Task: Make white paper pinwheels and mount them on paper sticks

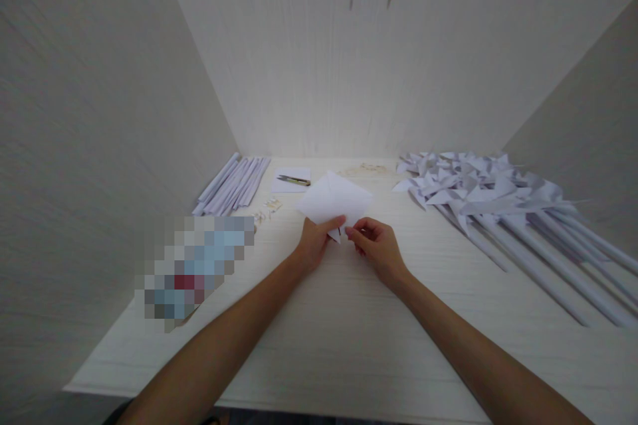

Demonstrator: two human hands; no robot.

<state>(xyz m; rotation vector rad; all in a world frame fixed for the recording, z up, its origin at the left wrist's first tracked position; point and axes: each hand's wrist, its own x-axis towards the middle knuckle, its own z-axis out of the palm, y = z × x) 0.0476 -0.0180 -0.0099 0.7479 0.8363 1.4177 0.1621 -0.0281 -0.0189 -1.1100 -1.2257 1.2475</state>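
Note:
A white sheet of paper (333,200), folded into a flat angled shape, lies over the middle of the pale table (319,332). My left hand (315,239) pinches its near edge with thumb on top. My right hand (376,244) grips the near corner beside it, fingertips almost touching the left thumb.
Rolled white paper sticks (234,184) lie at the back left. A small scissors (294,180) rests on a white pad (292,187). Several finished paper pinwheels on sticks (488,202) are heaped at the right. Small pins (266,209) and a blurred-out item (192,269) sit at the left. Walls enclose three sides.

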